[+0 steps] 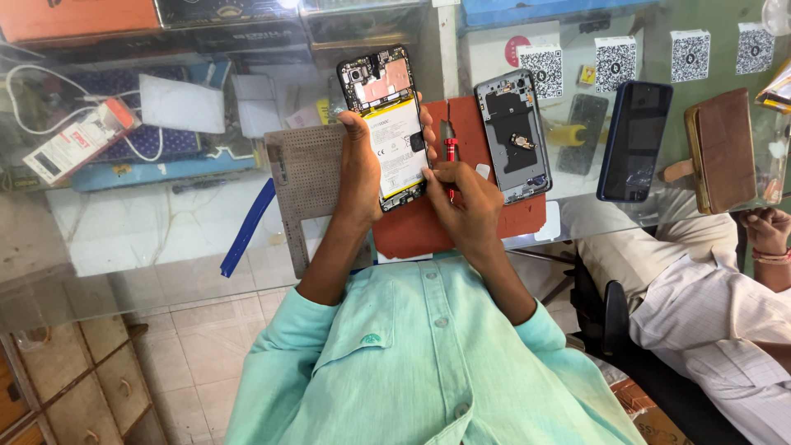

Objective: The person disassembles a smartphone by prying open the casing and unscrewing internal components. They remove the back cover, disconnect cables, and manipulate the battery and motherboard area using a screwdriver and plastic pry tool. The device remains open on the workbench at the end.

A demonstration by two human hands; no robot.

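Glass-topped and cluttered, the bench (165, 239) carries a rust-red rectangular work mat (420, 235) near its front edge, and over that mat both hands work. The left hand (360, 177) holds an opened black smartphone with its back cover off (387, 128), white-and-yellow battery facing up; the grip is closed around the phone's lower left edge, thumb along the side. The phone's long axis runs away from the person, tilted slightly leftward at the top, camera end farthest off. The right hand (461, 202) sits just right of the phone's lower end, its grip closed on a small red-handled screwdriver (451, 161), whose shaft stands roughly parallel to the phone's right edge and just beside it. So the phone lies to the left of the tool, touching or nearly touching the right fingers. Further right on the mat lies a grey detached phone back frame (512, 136), then a dark blue-edged smartphone (633, 140) and a brown leather wallet case (725, 148). Another person's hand (766, 231) rests at the far right.
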